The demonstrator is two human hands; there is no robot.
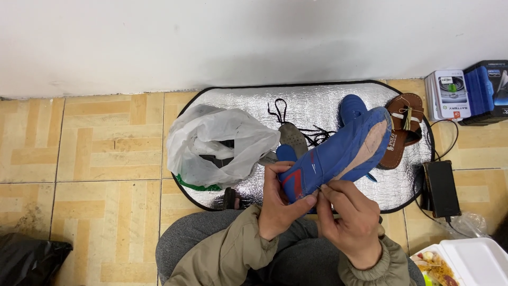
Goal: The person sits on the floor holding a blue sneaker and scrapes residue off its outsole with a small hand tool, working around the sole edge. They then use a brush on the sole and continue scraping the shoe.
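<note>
A blue shoe (338, 153) with a red stripe and a worn, peeling patch near its toe is lifted above a silver foil mat (312, 106). My left hand (280, 204) grips its heel end from below, thumb along the lower edge. My right hand (352, 217) pinches the shoe's lower edge right beside the left thumb. A second blue shoe (351, 108) lies on the mat behind it. Black laces (288, 119) and a grey insole (292, 137) lie on the mat.
A white plastic bag (217, 145) sits on the mat's left part. A brown sandal (402, 127) lies at the mat's right edge. Boxes (471, 92), a black power bank (441, 188) with cable and a food container (465, 262) are at right. A black bag (29, 259) lies bottom left.
</note>
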